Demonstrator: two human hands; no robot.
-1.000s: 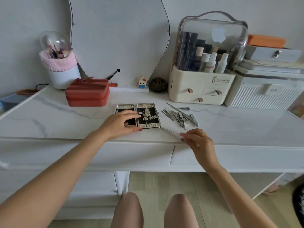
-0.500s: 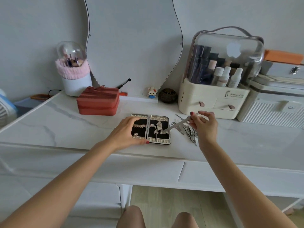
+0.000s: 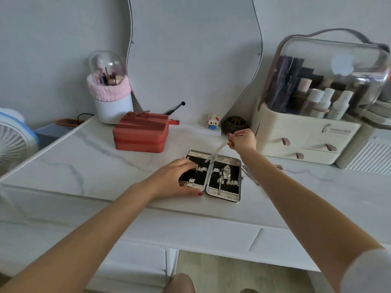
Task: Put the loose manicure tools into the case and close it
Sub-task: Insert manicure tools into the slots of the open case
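Observation:
The silver manicure case lies open flat on the white marble desk, black lining up, with a few tools strapped in its right half. My left hand presses flat on the case's left half. My right hand is raised behind the case and pinches the end of a slim metal nail file, whose tip points down at the case's upper hinge area. Loose metal tools lie on the desk right of the case, mostly hidden by my right forearm.
A red zip box sits behind and left of the case. At the back stand a brush holder, a mirror, a small figurine and a cosmetics organiser. A fan is at the far left.
My right hand picked the nail file up from the desk's front edge, lifted it and carried it over the case to behind it. My left hand stayed on the case.

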